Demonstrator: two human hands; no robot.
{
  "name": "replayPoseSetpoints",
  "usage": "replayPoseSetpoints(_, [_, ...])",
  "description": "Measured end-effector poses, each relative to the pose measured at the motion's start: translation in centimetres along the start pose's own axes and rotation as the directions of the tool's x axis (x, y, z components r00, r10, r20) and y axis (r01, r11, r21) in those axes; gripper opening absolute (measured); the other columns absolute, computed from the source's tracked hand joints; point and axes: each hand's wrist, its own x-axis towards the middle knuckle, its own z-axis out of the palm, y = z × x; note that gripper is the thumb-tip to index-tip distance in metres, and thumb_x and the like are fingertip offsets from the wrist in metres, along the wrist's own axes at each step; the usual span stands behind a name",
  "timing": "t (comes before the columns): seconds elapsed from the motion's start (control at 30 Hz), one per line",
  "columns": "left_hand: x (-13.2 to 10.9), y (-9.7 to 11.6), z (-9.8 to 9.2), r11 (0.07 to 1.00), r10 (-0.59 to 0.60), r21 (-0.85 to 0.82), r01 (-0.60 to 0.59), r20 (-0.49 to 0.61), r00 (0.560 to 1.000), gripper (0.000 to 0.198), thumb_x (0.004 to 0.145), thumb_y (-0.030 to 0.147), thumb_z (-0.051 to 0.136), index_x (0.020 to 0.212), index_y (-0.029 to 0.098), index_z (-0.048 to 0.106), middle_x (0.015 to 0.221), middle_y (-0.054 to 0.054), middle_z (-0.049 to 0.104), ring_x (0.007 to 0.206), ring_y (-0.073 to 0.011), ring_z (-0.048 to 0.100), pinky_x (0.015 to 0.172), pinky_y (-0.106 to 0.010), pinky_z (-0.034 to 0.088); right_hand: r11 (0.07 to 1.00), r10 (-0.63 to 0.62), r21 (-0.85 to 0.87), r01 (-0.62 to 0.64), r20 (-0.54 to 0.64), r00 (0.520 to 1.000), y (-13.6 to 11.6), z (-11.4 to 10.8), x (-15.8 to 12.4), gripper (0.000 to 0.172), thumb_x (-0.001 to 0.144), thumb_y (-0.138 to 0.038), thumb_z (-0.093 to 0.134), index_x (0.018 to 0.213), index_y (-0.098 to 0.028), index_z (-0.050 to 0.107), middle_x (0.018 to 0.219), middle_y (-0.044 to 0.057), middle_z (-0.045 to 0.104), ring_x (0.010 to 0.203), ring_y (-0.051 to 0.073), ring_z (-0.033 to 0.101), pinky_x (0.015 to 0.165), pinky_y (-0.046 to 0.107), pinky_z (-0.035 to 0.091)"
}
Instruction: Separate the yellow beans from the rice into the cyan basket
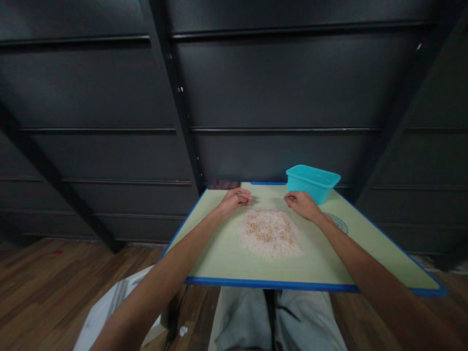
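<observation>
A spread heap of pale rice-like grains [272, 247] with many small yellow kernels [266, 229] mixed in lies on the light green tabletop [219, 258]. At the heap's upper left, my left hand [236, 200] hovers with fingers curled toward the thumb. Whatever it may hold is hidden. My right hand [302, 203] is at the upper right of the heap, fingers bent together and pointing left. Its fingertips are too small to show what is between them. Just behind my right hand stands a turquoise plastic basin [312, 180].
A dark flat object [224, 185] lies at the table's far left corner. A round printed emblem [338, 223] shows beside my right forearm. Blue edging [270, 282] borders the table, and a dark panelled wall [285, 87] rises behind. A white box-like object [109, 302] stands lower left.
</observation>
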Motion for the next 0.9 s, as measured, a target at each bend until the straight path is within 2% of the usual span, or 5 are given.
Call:
replayPoseSetpoints(0.33, [-0.25,0.17,0.31,1.0,0.024,-0.007,-0.024,0.02,1.0,0.008,0.078,0.018,0.068,0.086,0.016,0.066,0.076,-0.007,0.074,0.077,-0.0183,0.07,0.087,-0.044,0.052,1.0,0.014,0.009,-0.014,-0.001,1.0,-0.27,-0.11,-0.06,0.021,0.083,-0.021,0.055,0.087,-0.02,0.075,0.08,0.005,0.075,0.073,0.018,0.066,0.067,0.023,0.043])
replayPoseSetpoints(0.53, [-0.07,-0.12,-0.09,0.999,0.013,0.029,-0.013,0.029,1.0,0.026,0.069,0.004,0.069,0.092,0.014,0.065,0.083,-0.003,0.075,0.075,-0.0168,0.069,0.086,-0.042,0.052,1.0,0.016,0.013,-0.016,-0.005,1.0,-0.32,-0.13,-0.04,0.021,0.083,-0.021,0.055,0.088,-0.02,0.075,0.08,0.005,0.076,0.074,0.018,0.065,0.067,0.023,0.044])
replayPoseSetpoints(0.67, [-0.09,-0.07,-0.01,1.0,0.013,0.026,-0.014,0.031,0.999,0.018,0.074,0.012,0.069,0.091,0.015,0.064,0.082,-0.002,0.074,0.078,-0.0164,0.069,0.088,-0.041,0.052,1.0,0.009,0.015,-0.009,-0.006,1.0,-0.4,-0.18,-0.07,0.021,0.084,-0.022,0.055,0.089,-0.02,0.075,0.082,0.005,0.076,0.073,0.018,0.065,0.067,0.023,0.043])
replayPoseSetpoints(0.8, [-0.09,-0.1,0.01,1.0,0.021,0.021,-0.022,0.03,0.999,0.011,0.08,0.018,0.066,0.09,0.014,0.064,0.077,-0.004,0.074,0.073,-0.016,0.069,0.085,-0.041,0.052,1.0,0.008,0.016,-0.008,-0.008,1.0,-0.52,-0.21,-0.14,0.021,0.084,-0.023,0.055,0.088,-0.02,0.075,0.082,0.006,0.076,0.073,0.018,0.066,0.066,0.023,0.043])
replayPoseSetpoints(0.9, [-0.09,-0.1,-0.03,0.999,0.021,0.025,-0.022,0.03,0.999,0.016,0.075,0.009,0.067,0.09,0.015,0.065,0.084,-0.007,0.075,0.074,-0.0161,0.069,0.084,-0.039,0.052,1.0,0.012,0.015,-0.011,-0.013,1.0,-0.56,-0.2,-0.17,0.021,0.085,-0.023,0.055,0.088,-0.02,0.075,0.082,0.006,0.076,0.074,0.018,0.066,0.066,0.023,0.043])
